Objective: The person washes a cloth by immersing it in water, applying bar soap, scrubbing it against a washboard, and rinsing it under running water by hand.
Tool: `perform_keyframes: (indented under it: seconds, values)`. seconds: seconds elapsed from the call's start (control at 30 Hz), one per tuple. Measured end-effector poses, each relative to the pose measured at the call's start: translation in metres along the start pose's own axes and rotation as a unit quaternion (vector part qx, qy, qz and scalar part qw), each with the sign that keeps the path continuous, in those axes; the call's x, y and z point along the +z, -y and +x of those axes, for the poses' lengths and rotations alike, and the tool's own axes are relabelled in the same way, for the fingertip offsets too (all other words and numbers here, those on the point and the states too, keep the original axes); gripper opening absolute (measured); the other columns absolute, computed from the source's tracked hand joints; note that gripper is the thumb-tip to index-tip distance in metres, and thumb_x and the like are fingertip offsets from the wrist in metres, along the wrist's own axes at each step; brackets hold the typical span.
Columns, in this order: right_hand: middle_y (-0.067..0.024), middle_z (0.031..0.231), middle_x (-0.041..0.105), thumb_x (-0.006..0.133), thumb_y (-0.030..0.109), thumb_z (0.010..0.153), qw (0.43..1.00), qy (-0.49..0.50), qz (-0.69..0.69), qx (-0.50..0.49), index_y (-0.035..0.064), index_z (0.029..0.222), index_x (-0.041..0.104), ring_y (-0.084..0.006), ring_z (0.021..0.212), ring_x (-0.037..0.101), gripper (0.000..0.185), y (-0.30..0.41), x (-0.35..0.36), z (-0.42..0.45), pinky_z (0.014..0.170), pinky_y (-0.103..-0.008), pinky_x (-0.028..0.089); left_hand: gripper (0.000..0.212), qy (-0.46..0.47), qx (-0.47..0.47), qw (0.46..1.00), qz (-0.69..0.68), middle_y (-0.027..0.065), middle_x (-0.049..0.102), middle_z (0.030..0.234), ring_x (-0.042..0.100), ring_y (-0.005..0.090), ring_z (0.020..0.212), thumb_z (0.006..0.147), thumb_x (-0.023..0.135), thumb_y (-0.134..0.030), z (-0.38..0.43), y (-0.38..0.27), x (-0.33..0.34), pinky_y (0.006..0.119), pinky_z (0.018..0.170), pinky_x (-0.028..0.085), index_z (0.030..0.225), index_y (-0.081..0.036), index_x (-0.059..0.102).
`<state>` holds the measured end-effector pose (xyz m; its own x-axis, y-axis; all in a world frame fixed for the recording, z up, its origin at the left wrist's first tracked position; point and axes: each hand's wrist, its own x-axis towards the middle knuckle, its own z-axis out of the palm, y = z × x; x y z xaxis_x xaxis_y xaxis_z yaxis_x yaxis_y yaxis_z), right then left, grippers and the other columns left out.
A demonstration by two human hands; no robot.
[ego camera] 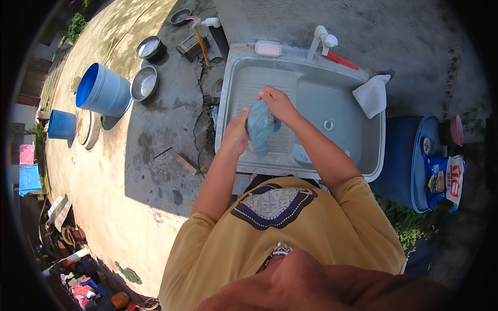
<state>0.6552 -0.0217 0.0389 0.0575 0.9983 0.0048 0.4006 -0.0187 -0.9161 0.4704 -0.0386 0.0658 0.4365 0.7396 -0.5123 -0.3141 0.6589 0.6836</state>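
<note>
A wet-looking, bunched pale blue cloth (261,126) is held between my two hands over the ribbed washboard part (286,142) of a grey sink (301,171). My right hand (278,104) grips the cloth's upper end with curled fingers. Against its left side is my left hand (236,134), thumb upward, its fingers partly hidden by the fabric. To the right of the ribs lies the deeper basin with a round drain (328,124). The cloth's lower end hangs close to the ribs; whether it touches them I cannot tell.
A soap dish (268,48), white tap (321,39) and red-handled tool (342,61) line the back rim. A white cloth (372,96) drapes over the right corner. Beside the sink, a blue barrel (398,155) bears a detergent bag (443,180). Metal basin (144,83) and blue bucket (107,89) stand left.
</note>
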Motion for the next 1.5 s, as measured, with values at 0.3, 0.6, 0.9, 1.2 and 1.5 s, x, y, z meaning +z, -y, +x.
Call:
perform_keyframes:
  seconds: [0.3, 0.6, 0.9, 1.2, 1.5]
  values:
    - [-0.0062, 0.096, 0.063, 0.068, 0.012, 0.087, 0.997, 0.074, -0.005, -0.028, 0.0100, 0.107, 0.064, -0.0217, 0.086, 0.060, 0.020, 0.058, -0.022, -0.041, 0.078, -0.0345, 0.049, 0.008, -0.205, 0.418, 0.656, 0.594, -0.0028, 0.060, 0.085, 0.053, 0.0098, 0.077, 0.088, 0.064, 0.000, 0.008, -0.005, -0.025, 0.030, 0.069, 0.041, 0.088, -0.005, 0.058]
    - [-0.0090, 0.111, 0.064, 0.069, 0.002, 0.083, 0.935, 0.048, -0.176, -0.303, 0.0063, 0.116, 0.060, -0.0322, 0.102, 0.062, 0.035, 0.060, 0.019, -0.093, 0.082, -0.0405, 0.052, 0.015, -0.112, 0.317, 0.938, 0.086, -0.0016, 0.057, 0.085, 0.053, 0.0079, 0.075, 0.090, 0.057, 0.003, 0.018, 0.009, -0.029, 0.024, 0.065, 0.043, 0.094, -0.011, 0.055]
    - [-0.0116, 0.096, 0.063, 0.066, 0.005, 0.091, 0.986, -0.006, -0.143, -0.089, 0.0039, 0.105, 0.062, -0.0223, 0.087, 0.066, 0.014, 0.084, 0.015, -0.075, 0.077, -0.0317, 0.052, 0.026, -0.033, 0.288, 0.947, 0.136, -0.0023, 0.056, 0.086, 0.056, 0.0082, 0.086, 0.087, 0.055, 0.009, 0.004, 0.007, -0.025, 0.022, 0.075, 0.044, 0.103, -0.008, 0.065]
    - [0.0040, 0.087, 0.056, 0.060, 0.007, 0.098, 0.956, 0.031, 0.290, 0.025, 0.0075, 0.100, 0.058, -0.0059, 0.081, 0.053, 0.003, 0.062, 0.008, -0.065, 0.074, -0.0241, 0.044, 0.030, -0.001, 0.234, 0.962, 0.143, -0.0010, 0.059, 0.094, 0.053, 0.0098, 0.082, 0.082, 0.051, 0.008, -0.016, 0.000, -0.041, 0.021, 0.071, 0.039, 0.104, -0.005, 0.066]
    - [0.0056, 0.082, 0.055, 0.061, 0.012, 0.100, 0.938, 0.036, 0.336, 0.076, 0.0102, 0.102, 0.058, -0.0027, 0.073, 0.048, 0.004, 0.063, 0.004, -0.066, 0.064, -0.0195, 0.039, 0.015, 0.041, 0.182, 0.974, 0.126, -0.0023, 0.060, 0.094, 0.055, 0.0067, 0.086, 0.097, 0.060, -0.015, -0.042, -0.009, -0.010, 0.021, 0.075, 0.042, 0.107, -0.006, 0.066]
